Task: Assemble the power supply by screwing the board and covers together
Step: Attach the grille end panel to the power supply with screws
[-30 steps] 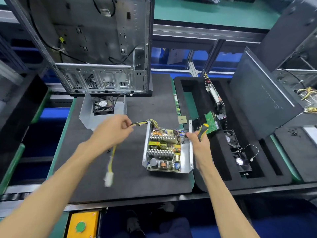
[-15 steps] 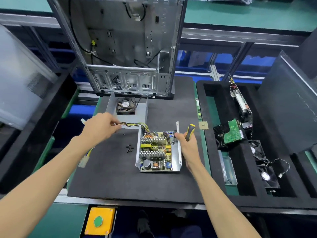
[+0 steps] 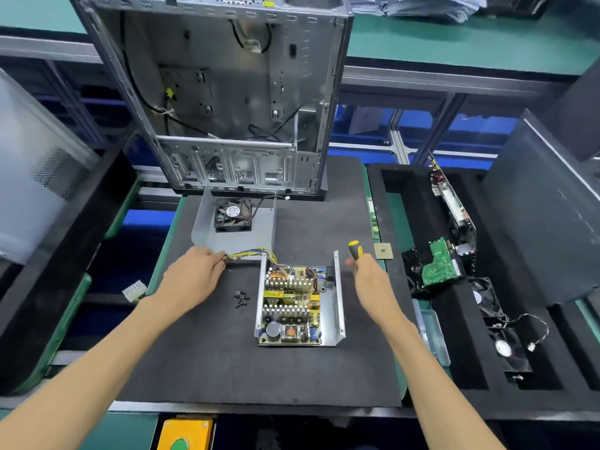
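A power supply board (image 3: 292,303) is sitting in its open metal tray (image 3: 336,306) near the middle of the black foam mat (image 3: 227,368), with loose black screws (image 3: 241,299) lying just beside its left wall. The left hand (image 3: 191,277) is gripping the wire bundle (image 3: 250,254) running off the board's far corner; a tug here could be dragging the unfastened board askew or scattering the screws. The right hand (image 3: 368,274) is clutching a yellow-and-black screwdriver (image 3: 355,250), which could be slipping onto exposed components. Farther back, the fan cover (image 3: 233,219) is waiting before the computer case (image 3: 227,99).
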Motion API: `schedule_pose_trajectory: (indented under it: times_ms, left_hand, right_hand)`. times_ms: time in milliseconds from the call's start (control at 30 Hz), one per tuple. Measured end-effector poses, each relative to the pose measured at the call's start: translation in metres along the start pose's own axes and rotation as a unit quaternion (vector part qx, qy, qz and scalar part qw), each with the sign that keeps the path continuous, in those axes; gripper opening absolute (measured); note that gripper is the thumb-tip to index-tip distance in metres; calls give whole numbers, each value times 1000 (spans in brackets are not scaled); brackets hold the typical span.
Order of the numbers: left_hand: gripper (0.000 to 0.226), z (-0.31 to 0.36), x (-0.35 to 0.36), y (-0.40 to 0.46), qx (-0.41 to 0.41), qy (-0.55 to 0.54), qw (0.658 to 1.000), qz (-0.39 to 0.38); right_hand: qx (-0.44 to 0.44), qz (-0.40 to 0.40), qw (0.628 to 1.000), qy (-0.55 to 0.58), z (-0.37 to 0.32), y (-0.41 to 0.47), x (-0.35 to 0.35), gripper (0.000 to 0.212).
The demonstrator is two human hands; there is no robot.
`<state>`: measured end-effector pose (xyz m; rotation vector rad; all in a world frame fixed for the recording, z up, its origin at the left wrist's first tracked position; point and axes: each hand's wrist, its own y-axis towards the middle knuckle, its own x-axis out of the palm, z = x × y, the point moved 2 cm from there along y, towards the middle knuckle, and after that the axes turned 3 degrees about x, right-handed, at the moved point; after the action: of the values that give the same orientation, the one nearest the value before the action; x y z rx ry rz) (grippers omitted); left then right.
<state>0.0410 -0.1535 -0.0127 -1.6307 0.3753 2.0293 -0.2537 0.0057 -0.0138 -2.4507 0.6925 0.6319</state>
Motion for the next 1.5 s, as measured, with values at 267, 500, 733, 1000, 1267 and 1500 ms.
schedule_pose_trajectory:
  times_ms: [267, 500, 733, 1000, 1267, 1500]
  left_hand:
    - [28, -2, -12, -8, -2, -50, 999, -20]
    - [26, -3, -16, -3, -30, -75, 996, -23]
    - [20, 11, -49, 13, -59, 24, 998, 11]
    - [36, 34, -38, 90, -6, -74, 997, 28]
    - [29, 31, 0, 136, -4, -81, 996, 26]
    - [19, 29, -18, 120, 10, -87, 987, 132]
  right_hand:
    - [-121, -63, 985, -110, -53, 67, 12, 31]
    - [-95, -189, 952, -222, -78, 96, 26, 30]
    - [-88, -193, 918, -336, -83, 100, 52, 28]
    - [-93, -186, 948, -242, -82, 96, 46, 18]
    - [-87, 3, 996, 2, -52, 50, 47, 11]
    - [-100, 26, 995, -11, -54, 49, 48, 17]
